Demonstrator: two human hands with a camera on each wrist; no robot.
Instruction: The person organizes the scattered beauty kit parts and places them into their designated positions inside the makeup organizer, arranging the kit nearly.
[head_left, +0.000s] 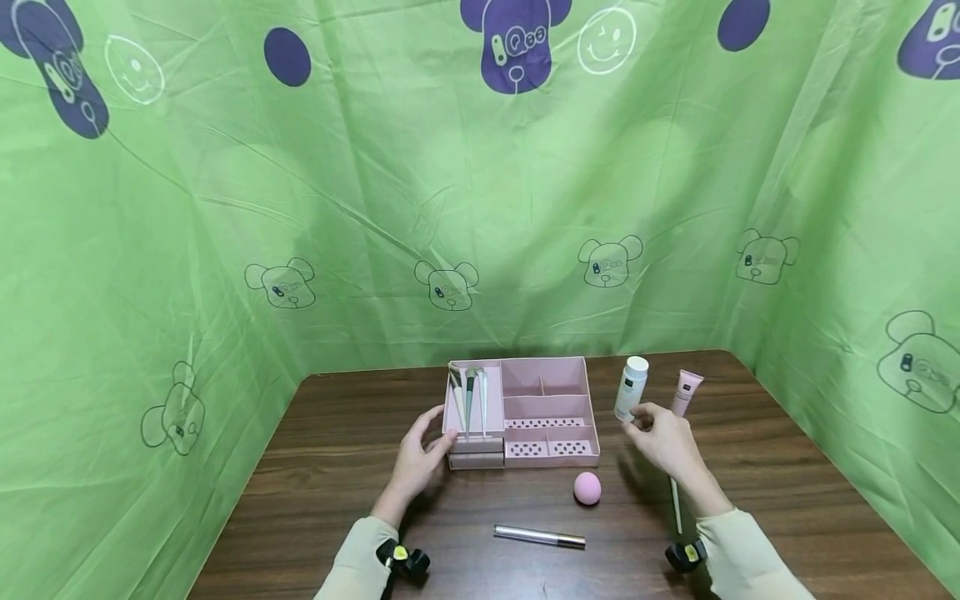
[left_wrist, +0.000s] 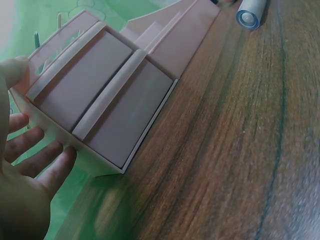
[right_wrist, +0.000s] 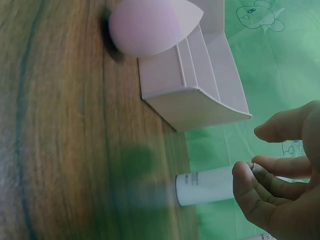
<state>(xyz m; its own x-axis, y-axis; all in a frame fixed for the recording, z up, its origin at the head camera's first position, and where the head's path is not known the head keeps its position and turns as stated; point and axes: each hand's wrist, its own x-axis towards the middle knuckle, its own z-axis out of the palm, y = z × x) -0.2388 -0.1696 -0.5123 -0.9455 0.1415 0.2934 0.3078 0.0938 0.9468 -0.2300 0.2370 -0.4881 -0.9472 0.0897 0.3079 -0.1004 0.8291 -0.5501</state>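
My left hand [head_left: 422, 457] rests at the left side of a pink makeup organizer [head_left: 543, 374], its fairly straight fingers [left_wrist: 42, 142] against the side wall and the thumb at the front upper edge, beside two small drawers [left_wrist: 100, 85]. Several makeup brushes [head_left: 470, 396] lie in the organizer's left section. Nothing is held in my right hand [head_left: 663, 437], whose thumb stands apart from loosely bent fingers. It is close to an upright white bottle [head_left: 630, 390]; in the right wrist view its fingers overlap the bottle [right_wrist: 205, 186], and contact cannot be told. Behind it stands a pink tube [head_left: 686, 390].
A pink makeup sponge [head_left: 587, 488] sits in front of the organizer. A silver cosmetic tube [head_left: 536, 536] lies nearer the front of the wooden table [head_left: 315, 483]. A thin pale stick [head_left: 676, 507] lies partly hidden by my right arm. Green cloth [head_left: 375, 208] hangs around the table.
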